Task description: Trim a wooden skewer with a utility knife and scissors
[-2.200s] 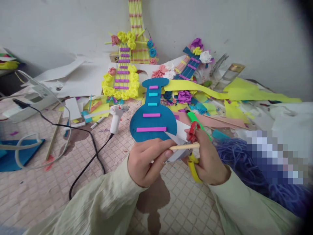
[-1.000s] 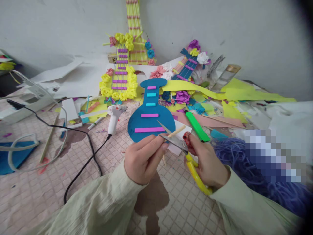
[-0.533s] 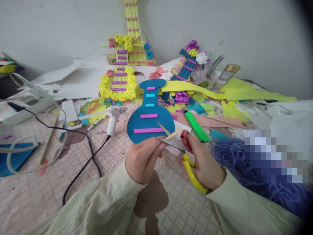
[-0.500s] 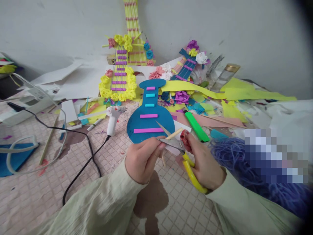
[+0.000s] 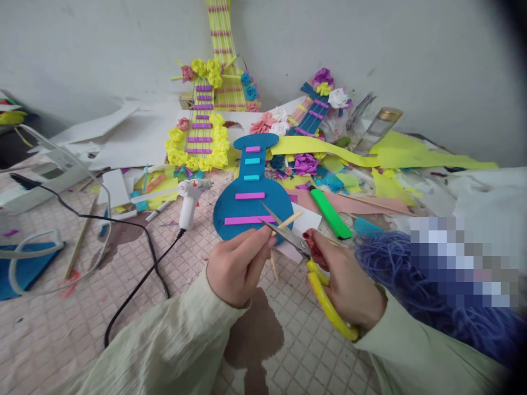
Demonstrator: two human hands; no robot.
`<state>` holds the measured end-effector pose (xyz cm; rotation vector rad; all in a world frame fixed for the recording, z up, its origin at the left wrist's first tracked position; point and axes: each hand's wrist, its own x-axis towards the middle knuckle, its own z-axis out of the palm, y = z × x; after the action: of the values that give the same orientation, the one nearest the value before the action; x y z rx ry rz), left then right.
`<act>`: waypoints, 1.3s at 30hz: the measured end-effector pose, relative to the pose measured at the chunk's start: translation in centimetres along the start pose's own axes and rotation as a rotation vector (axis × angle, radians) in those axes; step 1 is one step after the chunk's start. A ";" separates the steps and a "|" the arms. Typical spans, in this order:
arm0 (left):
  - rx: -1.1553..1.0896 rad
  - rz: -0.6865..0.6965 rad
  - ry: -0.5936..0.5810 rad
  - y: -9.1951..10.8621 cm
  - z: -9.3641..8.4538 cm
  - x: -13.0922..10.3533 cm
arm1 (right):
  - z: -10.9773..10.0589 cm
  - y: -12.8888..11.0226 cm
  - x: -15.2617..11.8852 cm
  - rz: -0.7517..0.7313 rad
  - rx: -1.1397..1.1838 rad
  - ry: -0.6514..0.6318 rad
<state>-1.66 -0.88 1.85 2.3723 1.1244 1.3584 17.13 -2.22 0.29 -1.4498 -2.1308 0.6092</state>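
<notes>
My left hand (image 5: 234, 267) pinches a thin wooden stick (image 5: 293, 218) between thumb and fingertips; its free end points up and right. In my right hand (image 5: 349, 282) is a pair of scissors (image 5: 323, 296) with a yellow handle and a dark red part under the thumb. The scissors' blades are parted, and the stick crosses them close to my left fingertips. Just beyond lies a blue guitar-shaped cutout (image 5: 255, 207) with pink and light blue bars across it. Another pale stick piece (image 5: 274, 265) shows below my left fingers.
A white glue gun (image 5: 189, 204) stands left of the cutout, its black cord (image 5: 144, 285) running toward me. To the right are a green cutter (image 5: 330, 213) and blue yarn (image 5: 387, 274). Flower-trimmed paper guitars (image 5: 199, 126), yellow paper strips (image 5: 329, 147) and scraps lie behind.
The scissors' blade tips have come closer together and shifted slightly left. My right hand has moved a little down and right. My left hand keeps its pinch on the stick.
</notes>
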 end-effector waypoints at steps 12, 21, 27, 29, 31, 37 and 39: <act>-0.170 0.026 0.000 -0.8 0.3 0.1 | 0.4 0.6 0.3 0.008 0.020 0.016; -0.179 0.024 -0.043 -0.4 -0.3 0.3 | -0.2 0.3 0.2 0.030 0.051 -0.022; -0.106 0.025 -0.049 -0.7 -0.2 0.4 | -0.1 0.5 0.4 0.050 0.066 -0.040; -0.075 0.026 -0.047 -0.6 -0.2 0.4 | 0.1 0.8 0.5 0.020 0.039 -0.020; -0.049 0.037 -0.048 -0.6 -0.1 0.4 | 0.2 1.0 0.6 -0.011 -0.001 0.012; 0.002 0.100 -0.028 -0.6 0.1 0.1 | 0.2 0.7 0.6 -0.110 -0.053 0.081; -0.005 0.108 -0.029 -0.7 0.2 0.0 | 0.2 0.6 0.6 -0.118 -0.056 0.085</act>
<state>-1.85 -0.36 1.44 2.4735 0.9975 1.3528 17.26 -1.49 -0.21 -1.3434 -2.1637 0.4397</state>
